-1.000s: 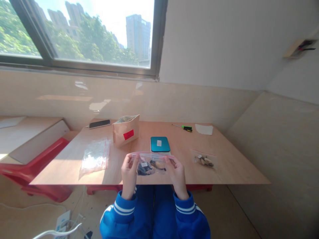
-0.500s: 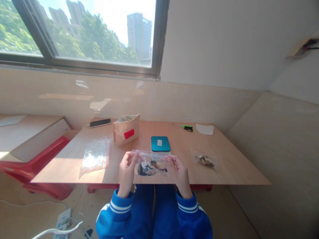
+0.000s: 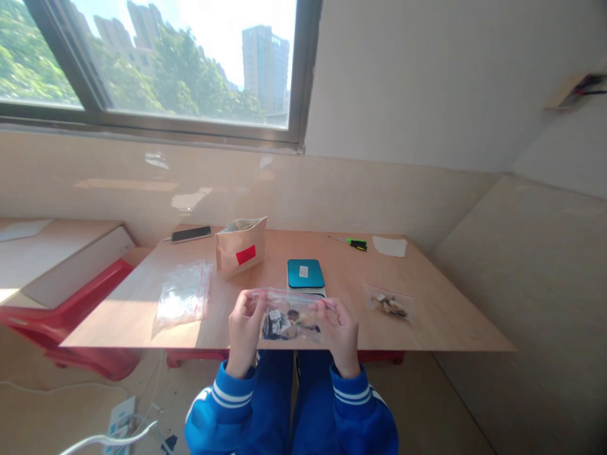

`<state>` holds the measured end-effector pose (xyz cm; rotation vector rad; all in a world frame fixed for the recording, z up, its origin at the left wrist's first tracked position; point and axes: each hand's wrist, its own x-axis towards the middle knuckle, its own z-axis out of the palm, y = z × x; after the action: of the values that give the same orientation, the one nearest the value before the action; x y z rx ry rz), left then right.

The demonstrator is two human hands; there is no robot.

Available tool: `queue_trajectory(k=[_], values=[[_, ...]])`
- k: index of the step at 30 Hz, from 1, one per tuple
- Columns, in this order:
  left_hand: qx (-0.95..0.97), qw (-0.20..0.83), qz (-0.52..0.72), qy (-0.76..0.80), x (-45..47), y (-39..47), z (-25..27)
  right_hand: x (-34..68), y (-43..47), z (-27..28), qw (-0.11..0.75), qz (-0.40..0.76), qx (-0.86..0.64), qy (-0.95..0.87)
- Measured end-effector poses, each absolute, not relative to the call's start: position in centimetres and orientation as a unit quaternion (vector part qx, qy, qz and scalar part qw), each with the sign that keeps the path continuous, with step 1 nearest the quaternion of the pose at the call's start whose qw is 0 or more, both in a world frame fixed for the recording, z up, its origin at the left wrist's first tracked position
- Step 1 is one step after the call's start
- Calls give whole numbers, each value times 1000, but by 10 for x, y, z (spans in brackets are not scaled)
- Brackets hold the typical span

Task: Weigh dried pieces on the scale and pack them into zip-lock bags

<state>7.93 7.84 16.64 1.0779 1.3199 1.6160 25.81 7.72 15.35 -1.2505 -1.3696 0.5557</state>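
Observation:
A clear zip bag [image 3: 291,308] with a pink seal strip is stretched between my hands at the table's front edge. Dark and tan dried pieces and a small white packet show through it. My left hand [image 3: 246,322] pinches the bag's upper left corner. At the upper right part of the strip, my right hand [image 3: 340,328] is closed on the bag with thumb and fingers. Just behind the bag sits a small scale [image 3: 305,274] with a teal top and a white label; the bag hides part of its front.
A kraft paper pouch [image 3: 241,249] with a red label stands open at the back left. Flat clear bags [image 3: 184,294] lie left, near a phone [image 3: 190,234]. Another filled zip bag [image 3: 389,304] rests right. Behind it are screwdrivers [image 3: 356,244] and white paper [image 3: 389,246].
My right hand has slid slightly inward along the seal strip. The bag has sunk a little, and its contents have shifted and sit lower.

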Motion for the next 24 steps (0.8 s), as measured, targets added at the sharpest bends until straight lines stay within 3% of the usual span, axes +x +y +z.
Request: queue_trajectory(k=[11, 24], values=[[366, 485, 669, 428, 83, 80, 157, 245, 86, 153, 588, 456, -446, -497], [446, 457, 607, 473, 80, 75, 169, 248, 83, 154, 591, 413, -493, -487]])
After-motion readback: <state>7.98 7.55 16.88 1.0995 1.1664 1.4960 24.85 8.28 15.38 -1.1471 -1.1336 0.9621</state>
